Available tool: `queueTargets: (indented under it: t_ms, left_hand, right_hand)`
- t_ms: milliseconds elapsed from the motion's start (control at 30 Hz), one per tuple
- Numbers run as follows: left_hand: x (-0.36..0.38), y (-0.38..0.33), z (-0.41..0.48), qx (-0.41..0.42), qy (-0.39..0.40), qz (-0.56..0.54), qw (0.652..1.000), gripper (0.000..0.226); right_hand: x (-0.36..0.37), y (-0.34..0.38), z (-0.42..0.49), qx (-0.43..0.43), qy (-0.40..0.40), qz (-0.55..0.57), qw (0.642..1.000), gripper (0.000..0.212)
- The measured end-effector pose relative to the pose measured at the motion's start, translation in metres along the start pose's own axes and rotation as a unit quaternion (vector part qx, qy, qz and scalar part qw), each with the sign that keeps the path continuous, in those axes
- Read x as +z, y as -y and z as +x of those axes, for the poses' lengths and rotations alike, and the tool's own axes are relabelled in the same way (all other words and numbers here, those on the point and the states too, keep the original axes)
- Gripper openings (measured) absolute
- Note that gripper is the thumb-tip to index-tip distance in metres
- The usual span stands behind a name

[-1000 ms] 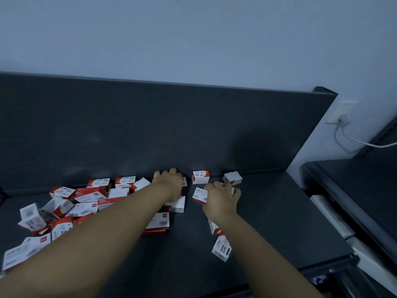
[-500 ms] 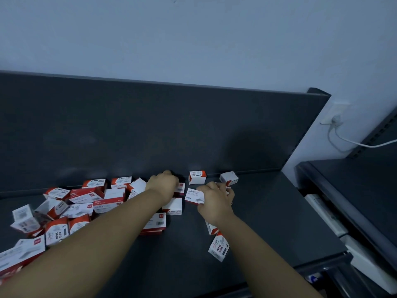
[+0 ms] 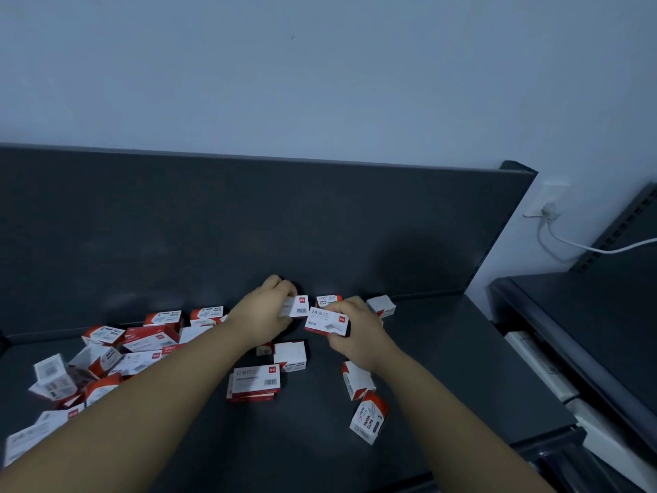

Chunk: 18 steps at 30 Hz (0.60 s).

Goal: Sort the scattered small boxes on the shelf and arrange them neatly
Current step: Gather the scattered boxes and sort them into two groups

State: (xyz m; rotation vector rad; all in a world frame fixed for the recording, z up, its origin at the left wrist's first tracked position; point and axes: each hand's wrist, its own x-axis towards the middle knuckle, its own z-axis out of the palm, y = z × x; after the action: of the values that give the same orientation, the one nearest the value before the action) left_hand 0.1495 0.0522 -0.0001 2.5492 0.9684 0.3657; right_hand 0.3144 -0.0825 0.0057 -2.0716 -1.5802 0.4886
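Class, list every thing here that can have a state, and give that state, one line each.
left hand, gripping the barcode box
right hand, gripping the 24/6 box
paper clips box, lying loose on the shelf, untouched
box pile, scattered, unsorted
plug, in the wall socket

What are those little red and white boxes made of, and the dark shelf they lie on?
The small boxes look like thin printed cardboard with a matte finish: sharp folded edges, printed barcodes and lettering. The shelf seems to be painted metal, dark grey with a faint dull sheen; coated board is possible too.
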Motion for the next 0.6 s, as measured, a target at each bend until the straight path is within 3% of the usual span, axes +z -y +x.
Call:
queueTargets:
  t_ms: [367, 600]
  left_hand:
    - [-0.028, 0.015, -0.023, -0.031, 0.034, -0.08, 0.996, 0.066]
    - [-0.031, 0.009, -0.042, 0.031, 0.028, -0.105, 0.994, 0.043]
  right_hand:
    - [-0.004, 0.034, 0.005, -0.051, 0.012, 0.106, 0.993, 0.037]
    - [0.024, 0.052, 0.01, -0.065, 0.06, 0.149, 0.985, 0.045]
